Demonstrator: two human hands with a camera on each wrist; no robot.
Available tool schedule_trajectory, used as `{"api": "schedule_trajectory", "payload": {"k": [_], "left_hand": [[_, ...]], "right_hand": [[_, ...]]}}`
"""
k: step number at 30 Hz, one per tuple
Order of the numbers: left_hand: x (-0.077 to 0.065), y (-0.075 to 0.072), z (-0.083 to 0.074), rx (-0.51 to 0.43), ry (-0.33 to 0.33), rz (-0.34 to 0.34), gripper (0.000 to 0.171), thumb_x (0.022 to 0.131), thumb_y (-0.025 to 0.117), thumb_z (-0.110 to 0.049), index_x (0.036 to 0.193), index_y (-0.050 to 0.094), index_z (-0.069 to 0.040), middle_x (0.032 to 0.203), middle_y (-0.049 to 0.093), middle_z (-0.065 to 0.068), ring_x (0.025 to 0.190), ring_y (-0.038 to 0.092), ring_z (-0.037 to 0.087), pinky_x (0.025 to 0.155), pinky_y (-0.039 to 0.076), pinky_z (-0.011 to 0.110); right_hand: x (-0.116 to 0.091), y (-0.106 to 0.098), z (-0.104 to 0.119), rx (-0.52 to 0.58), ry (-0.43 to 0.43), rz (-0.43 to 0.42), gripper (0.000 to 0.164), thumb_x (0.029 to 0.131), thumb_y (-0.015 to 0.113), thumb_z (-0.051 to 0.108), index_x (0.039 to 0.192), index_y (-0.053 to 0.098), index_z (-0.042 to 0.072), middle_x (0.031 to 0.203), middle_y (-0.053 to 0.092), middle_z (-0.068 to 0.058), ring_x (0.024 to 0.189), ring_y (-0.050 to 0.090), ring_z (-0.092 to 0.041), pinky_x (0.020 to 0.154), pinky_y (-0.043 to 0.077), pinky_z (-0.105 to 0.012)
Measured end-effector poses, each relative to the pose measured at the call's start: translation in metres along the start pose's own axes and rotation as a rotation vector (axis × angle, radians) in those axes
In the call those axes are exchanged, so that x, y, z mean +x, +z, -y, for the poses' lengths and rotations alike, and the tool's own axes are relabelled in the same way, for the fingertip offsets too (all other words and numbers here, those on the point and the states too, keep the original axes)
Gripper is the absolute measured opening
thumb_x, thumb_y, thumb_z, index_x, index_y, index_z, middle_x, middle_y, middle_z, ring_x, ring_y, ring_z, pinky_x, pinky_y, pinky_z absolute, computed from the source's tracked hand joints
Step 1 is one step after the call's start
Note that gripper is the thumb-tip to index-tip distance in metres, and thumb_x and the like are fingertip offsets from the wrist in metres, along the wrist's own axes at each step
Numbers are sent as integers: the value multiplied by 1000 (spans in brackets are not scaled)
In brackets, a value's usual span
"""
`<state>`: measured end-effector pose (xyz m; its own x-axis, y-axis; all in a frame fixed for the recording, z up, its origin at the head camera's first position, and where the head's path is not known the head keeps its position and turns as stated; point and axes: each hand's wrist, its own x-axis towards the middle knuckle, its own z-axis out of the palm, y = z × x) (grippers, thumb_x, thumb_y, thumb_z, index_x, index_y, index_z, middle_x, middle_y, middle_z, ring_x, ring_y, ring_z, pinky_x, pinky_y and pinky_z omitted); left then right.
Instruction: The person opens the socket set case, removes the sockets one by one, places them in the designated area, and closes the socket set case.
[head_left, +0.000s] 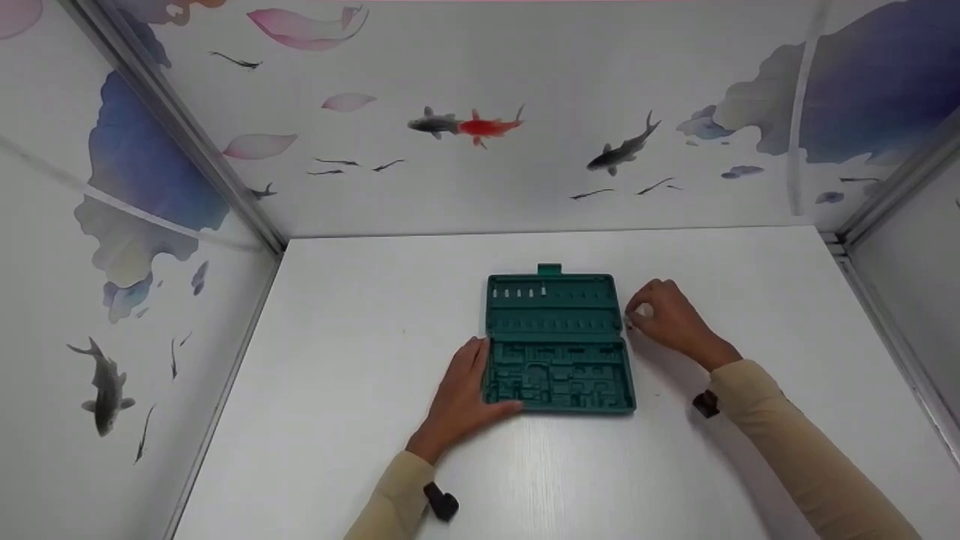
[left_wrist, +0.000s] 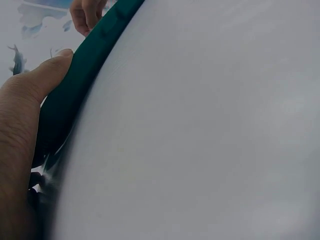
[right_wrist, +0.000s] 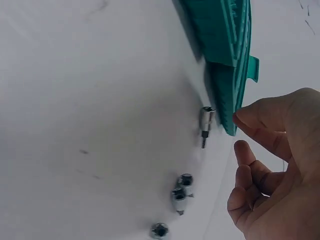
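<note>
A green plastic socket-set case point(head_left: 555, 411) lies opened flat on the white table, its latch at the far side. Several small silver bits point(head_left: 519, 293) stand in the left part of its far row. My left hand point(head_left: 461, 386) rests on the near left corner, fingers along the left side and thumb on the front rim. Beside the case's right edge, my right hand point(head_left: 671, 319) has thumb and index fingertips together; I cannot tell whether they hold anything. A bit socket point(right_wrist: 207, 120) lies below those fingertips in the right wrist view, with more small silver sockets point(right_wrist: 179, 195) nearby.
The white table point(head_left: 360, 360) is bounded by a back wall point(head_left: 525, 187) and a left wall point(head_left: 45, 262) printed with fish and petals. Moulded recesses point(head_left: 555, 375) fill the case's near half. Another loose socket point(right_wrist: 160, 230) lies on the table.
</note>
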<state>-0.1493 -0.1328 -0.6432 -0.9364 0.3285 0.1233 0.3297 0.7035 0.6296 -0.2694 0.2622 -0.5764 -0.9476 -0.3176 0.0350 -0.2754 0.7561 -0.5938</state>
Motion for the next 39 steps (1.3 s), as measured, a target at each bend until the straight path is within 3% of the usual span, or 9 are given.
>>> {"api": "schedule_trajectory", "payload": {"k": [7, 14, 19, 21, 26, 28, 33, 39], "left_hand": [[0, 0, 0, -2, -7, 3, 126, 89, 74, -80, 176, 21, -5, 181, 24, 14, 166, 24, 31, 132, 29, 53], [-1, 2, -1, -16, -24, 18, 124, 91, 75, -78, 177, 19, -8, 182, 21, 13, 168, 21, 31, 133, 26, 52], [-1, 2, -2, -20, -16, 15, 124, 91, 74, -78, 177, 20, -7, 182, 22, 12, 167, 22, 30, 133, 27, 51], [-1, 2, -2, -20, -16, 14, 125, 91, 74, -79, 176, 20, -7, 182, 22, 12, 167, 22, 29, 133, 27, 52], [0, 2, -1, -19, -12, 10, 125, 90, 74, -80, 176, 20, -7, 182, 22, 12, 167, 23, 28, 132, 29, 52], [0, 3, 0, -17, -4, 6, 125, 90, 74, -79, 176, 20, -6, 182, 23, 12, 167, 23, 28, 132, 29, 52], [0, 3, 1, -12, 11, -8, 127, 89, 75, -80, 176, 20, -4, 181, 24, 12, 166, 24, 29, 132, 30, 51], [0, 0, 1, -19, 0, 5, 127, 89, 75, -80, 176, 19, -5, 182, 22, 13, 167, 22, 29, 133, 28, 51]], "right_hand": [[13, 7, 18, 7, -87, -27, 13, 103, 73, 2, 111, 82, -4, 112, 70, -21, 106, 56, -38, 93, 51, -57], [32, 29, 44, 46, -170, 2, 17, 104, 74, 5, 117, 81, -4, 114, 74, -18, 110, 62, -36, 100, 51, -60], [46, 45, 58, 77, -230, -24, 19, 103, 75, 5, 118, 80, -6, 114, 75, -20, 110, 64, -39, 100, 50, -62], [53, 53, 60, 94, -249, -44, 20, 102, 76, 5, 118, 80, -8, 114, 76, -22, 109, 66, -41, 99, 50, -63], [84, 94, 27, 125, -305, -119, 22, 102, 76, 13, 115, 82, -4, 111, 78, -20, 106, 67, -40, 97, 51, -63], [87, 99, 30, 119, -304, -132, 22, 101, 77, 13, 113, 82, -5, 110, 77, -21, 104, 66, -41, 96, 50, -63], [76, 84, 74, 84, -212, -117, 24, 99, 77, 5, 114, 78, -15, 109, 75, -30, 105, 64, -49, 100, 47, -67], [77, 89, 82, 109, -128, -130, 27, 100, 77, 2, 119, 76, -17, 116, 74, -33, 111, 64, -51, 103, 47, -66]]}}
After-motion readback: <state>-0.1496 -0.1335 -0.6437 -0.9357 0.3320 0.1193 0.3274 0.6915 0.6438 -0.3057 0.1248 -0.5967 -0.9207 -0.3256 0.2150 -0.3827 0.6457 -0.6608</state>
